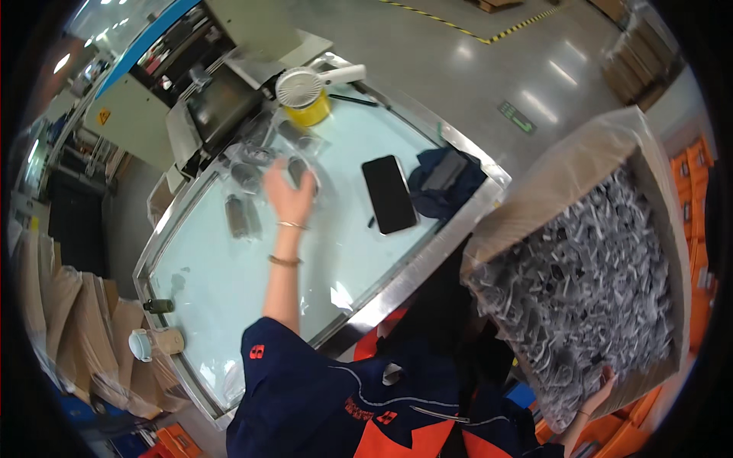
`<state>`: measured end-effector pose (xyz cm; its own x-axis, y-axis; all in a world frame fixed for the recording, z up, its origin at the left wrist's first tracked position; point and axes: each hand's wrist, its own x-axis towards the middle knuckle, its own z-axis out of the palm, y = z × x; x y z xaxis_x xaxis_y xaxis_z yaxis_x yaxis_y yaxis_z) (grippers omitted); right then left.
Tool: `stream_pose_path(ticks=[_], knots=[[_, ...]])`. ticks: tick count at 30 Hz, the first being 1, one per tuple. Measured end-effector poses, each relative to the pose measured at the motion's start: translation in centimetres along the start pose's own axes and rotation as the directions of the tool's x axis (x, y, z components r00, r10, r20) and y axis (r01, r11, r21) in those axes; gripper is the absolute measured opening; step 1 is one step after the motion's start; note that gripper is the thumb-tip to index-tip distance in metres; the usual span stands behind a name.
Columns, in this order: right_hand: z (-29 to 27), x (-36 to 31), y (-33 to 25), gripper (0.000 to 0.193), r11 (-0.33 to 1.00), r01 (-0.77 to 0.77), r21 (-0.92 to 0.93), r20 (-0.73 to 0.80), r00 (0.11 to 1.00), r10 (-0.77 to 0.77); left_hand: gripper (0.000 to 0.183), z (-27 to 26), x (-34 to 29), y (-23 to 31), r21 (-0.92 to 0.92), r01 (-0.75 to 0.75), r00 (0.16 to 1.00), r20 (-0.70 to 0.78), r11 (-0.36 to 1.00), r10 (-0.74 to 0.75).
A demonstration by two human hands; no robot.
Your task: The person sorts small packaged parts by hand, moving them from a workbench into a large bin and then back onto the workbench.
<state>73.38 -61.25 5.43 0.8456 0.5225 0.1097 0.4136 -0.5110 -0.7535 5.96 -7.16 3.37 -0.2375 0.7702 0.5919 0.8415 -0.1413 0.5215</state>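
My left hand (290, 195) reaches over the pale glass-topped table (229, 286), its fingers apart. A smoky, see-through plastic piece (299, 172) lies right at its fingertips; whether they touch it is unclear. More such clear grey pieces (246, 177) are clustered beyond and left of the hand, and another piece (236, 217) lies closer to me. At the lower right, my right hand (600, 391) is at the near edge of a large carton (672, 252) lined with plastic film. Many grey plastic parts (584, 294) fill this carton, and my right fingers are partly hidden there.
A black-screened phone (389, 194) and a dark blue cloth bundle (443, 183) lie on the table's right side. At the far edge stands a yellow container with a white handheld fan (299, 88) on it. A beige bottle (168, 341) sits at the left corner. Orange bins (696, 198) line the right.
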Motion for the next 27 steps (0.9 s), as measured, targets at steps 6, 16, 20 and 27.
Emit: stream_pose_path(ticks=[6,16,20,27], knots=[[7.4,3.6,-13.0,0.04,0.887,0.428,-0.173,-0.026,0.898,-0.438,0.094,-3.2,7.6,-13.1,0.451,0.561,0.777,0.002,0.694,-0.63],[41.1,-8.1,-46.6,0.044,0.321,0.869,0.376,0.5,0.101,-0.86,0.066,-3.5,-1.1,-10.8,0.377,0.274,0.845,0.346,0.885,-0.409],[52.4,-15.3,-49.6,0.061,0.273,0.844,0.462,0.52,-0.009,-0.854,0.068,-10.0,-7.4,-5.3,0.386,0.163,0.805,0.481,0.908,-0.349],[58.2,-20.2,-47.8,0.059,0.326,0.76,0.562,0.601,-0.104,-0.792,0.072,-19.5,-13.1,-5.1,0.451,0.113,0.897,0.336,0.885,-0.286]])
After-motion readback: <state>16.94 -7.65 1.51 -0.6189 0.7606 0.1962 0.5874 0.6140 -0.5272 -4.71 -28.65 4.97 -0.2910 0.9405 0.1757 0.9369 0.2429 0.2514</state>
